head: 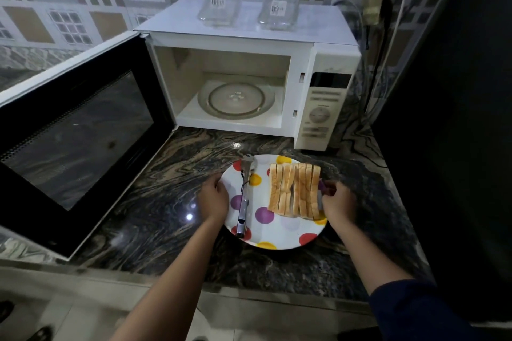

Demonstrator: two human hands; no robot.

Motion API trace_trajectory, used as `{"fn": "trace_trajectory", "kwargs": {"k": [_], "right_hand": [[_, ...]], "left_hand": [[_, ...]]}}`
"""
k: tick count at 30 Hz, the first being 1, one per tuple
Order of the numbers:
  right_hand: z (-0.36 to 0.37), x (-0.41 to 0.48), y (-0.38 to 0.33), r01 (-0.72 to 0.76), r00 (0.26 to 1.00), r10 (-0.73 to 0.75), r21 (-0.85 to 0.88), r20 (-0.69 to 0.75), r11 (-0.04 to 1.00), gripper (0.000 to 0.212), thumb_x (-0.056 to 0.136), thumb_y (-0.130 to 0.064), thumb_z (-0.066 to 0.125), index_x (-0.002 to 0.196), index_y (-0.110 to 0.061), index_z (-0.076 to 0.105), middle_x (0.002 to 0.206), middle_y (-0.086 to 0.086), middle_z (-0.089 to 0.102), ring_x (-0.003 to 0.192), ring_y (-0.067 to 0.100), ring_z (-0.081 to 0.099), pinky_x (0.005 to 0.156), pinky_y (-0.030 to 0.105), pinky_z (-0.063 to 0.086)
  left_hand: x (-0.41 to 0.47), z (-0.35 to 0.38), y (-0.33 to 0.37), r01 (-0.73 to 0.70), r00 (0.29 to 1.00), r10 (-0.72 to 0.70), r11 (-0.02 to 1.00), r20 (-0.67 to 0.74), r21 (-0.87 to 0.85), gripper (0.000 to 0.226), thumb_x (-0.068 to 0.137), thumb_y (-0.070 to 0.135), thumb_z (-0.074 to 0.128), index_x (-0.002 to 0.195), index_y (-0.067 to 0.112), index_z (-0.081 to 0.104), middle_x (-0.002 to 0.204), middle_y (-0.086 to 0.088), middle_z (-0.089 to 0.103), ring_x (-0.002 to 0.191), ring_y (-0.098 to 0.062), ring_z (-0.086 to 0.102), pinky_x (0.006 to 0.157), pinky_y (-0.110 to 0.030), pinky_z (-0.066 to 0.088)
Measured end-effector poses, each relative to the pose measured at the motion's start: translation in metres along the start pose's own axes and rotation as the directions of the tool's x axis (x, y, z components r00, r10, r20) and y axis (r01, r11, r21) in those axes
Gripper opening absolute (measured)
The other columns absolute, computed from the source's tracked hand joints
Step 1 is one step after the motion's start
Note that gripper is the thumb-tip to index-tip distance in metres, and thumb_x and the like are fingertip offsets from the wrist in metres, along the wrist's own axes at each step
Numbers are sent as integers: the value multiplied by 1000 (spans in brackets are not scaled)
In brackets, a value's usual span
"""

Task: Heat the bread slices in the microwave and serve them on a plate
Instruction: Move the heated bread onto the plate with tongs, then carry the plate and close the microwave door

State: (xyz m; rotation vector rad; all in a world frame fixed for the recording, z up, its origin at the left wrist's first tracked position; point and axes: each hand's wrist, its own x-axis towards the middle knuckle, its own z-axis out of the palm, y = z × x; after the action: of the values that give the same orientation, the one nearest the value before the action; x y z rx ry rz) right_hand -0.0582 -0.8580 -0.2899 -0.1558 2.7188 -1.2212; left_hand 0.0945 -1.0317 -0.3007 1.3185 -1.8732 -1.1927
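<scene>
Item 1, bread slices: a close row of thin slices with pale crumb and light tan crust, packed side by side so that only a narrow strip of each shows. They lie on the right half of the plate, their right end just beside your right fingers.

Item 2, plate: round and white, with red, yellow and purple dots. It sits in front of the microwave, over the dark veined countertop (whether it rests on the stone or sits just clear of it cannot be told).

Item 3, tongs: metal, lying lengthwise on the plate's left half, apart from the bread.

Item 4, your left hand: fingers curled over the plate's left rim, gripping it.

Item 5, your right hand: fingers curled round the right rim by the bread, gripping it; a dark sleeve covers that forearm.

Item 6, microwave: white, with its control panel on the right. The door is swung fully open to the left, and the glass turntable lies bare inside.

Item 7, two clear glass containers: both stand on the microwave's top, each bearing a barcode sticker.
</scene>
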Motion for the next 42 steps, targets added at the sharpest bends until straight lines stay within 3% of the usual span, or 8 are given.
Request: {"fn": "trace_trajectory", "kwargs": {"k": [5,10,18,25,31,35,38,42], "right_hand": [[5,-6,9,26,999,-28,104,21,994,34,93,-8,49,127,-9,54,129,14,54,118,28,53,98,44,47],[-2,-17,11,23,997,-40,219,70,975,36,97,-9,42,132,-9,51,135,15,47,124,29,47,104,41,41],[-19,-41,1,46,973,-137,427,186,903,35,99,-14,40,132,-14,53,127,12,59,114,27,55,98,38,44],[-22,-83,-10,64,963,-187,508,194,859,34,99,-11,41,130,-10,54,130,11,56,119,27,53,93,29,41],[-11,-137,-20,24,958,-175,546,227,837,33,99,-14,41,128,-15,56,130,9,58,118,26,55,94,33,44],[-3,-190,-26,31,953,-188,543,236,839,33,99,-14,40,128,-15,56,134,6,55,124,24,49,99,31,39],[2,-235,-26,85,939,-243,523,242,848,33,99,-14,40,129,-15,56,136,5,53,128,24,47,105,36,37],[12,-292,-26,98,902,-305,542,306,834,35,100,-16,38,133,-12,52,138,6,52,130,25,45,100,31,35]], "left_hand": [[-12,2,5,69,998,-67,989,17,-129,34,97,4,37,125,4,56,128,-15,57,116,-29,53,89,-25,38],[-29,-5,-5,126,992,-119,957,42,-261,38,97,3,38,132,5,51,134,-12,54,122,-27,51,106,-39,40],[-55,-28,-12,138,988,-154,910,-11,-392,34,96,11,41,126,15,57,126,-7,61,114,-25,58,101,-45,46],[-84,-69,-14,112,981,-175,864,-85,-490,32,97,10,41,124,12,59,120,-7,64,109,-23,60,92,-34,49],[-110,-122,-30,87,968,-193,860,-162,-503,33,96,8,42,126,9,56,128,-7,59,116,-23,56,102,-35,43],[-137,-169,-47,84,960,-210,846,-184,-527,34,97,7,40,128,10,54,120,-3,58,108,-16,54,91,-25,41],[-161,-208,-66,60,955,-206,838,-213,-543,33,95,4,42,125,8,56,116,-5,61,110,-21,57,90,-27,44],[-192,-259,-101,82,935,-259,823,-244,-563,33,92,7,48,124,7,58,123,-5,62,112,-22,59,98,-35,47]]}}
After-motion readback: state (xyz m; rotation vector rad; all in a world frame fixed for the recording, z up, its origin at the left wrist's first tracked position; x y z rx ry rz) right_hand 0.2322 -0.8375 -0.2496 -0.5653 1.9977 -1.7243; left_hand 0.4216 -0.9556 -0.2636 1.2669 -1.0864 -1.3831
